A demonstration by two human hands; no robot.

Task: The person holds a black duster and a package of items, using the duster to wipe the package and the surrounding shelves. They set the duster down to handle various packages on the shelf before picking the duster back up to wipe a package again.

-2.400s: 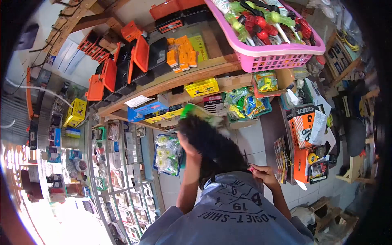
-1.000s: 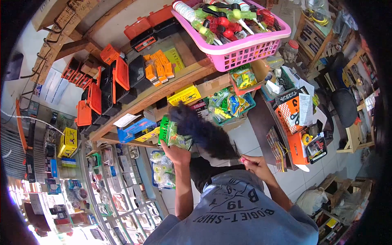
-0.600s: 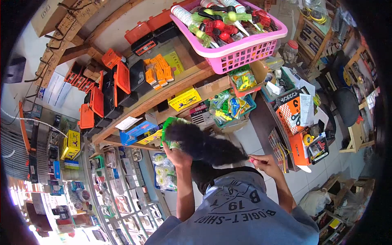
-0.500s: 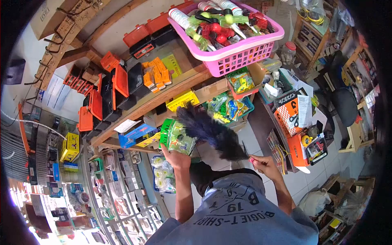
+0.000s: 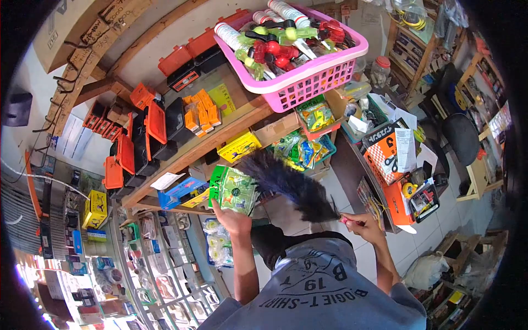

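Observation:
My left hand (image 5: 235, 221) is closed on the lower edge of a clear plastic packet (image 5: 240, 190) with a green header and light-green items inside. In my right hand (image 5: 367, 229) is the pink handle of a feather duster (image 5: 294, 187), fingers wrapped round it. The duster's dark feathers stretch left, and their tips overlap the packet's right edge in this view. Just beyond the feathers sits a bin of green and yellow packets (image 5: 300, 148). A yellow box (image 5: 240, 146) stands on the shelf past the packet.
A pink basket (image 5: 308, 92) of bottles and tools rests on the wooden shelf (image 5: 220, 132). Orange-lidded cases (image 5: 157, 122) line it at left. An orange box (image 5: 393, 190) and papers lie on the dark desk at right. Glass display shelves (image 5: 159, 258) stand at lower left.
The packet has tilted and its header now faces left. The duster has swung slightly, with its feathers nearer the packet. The view has shifted a little, moving the basket left and down.

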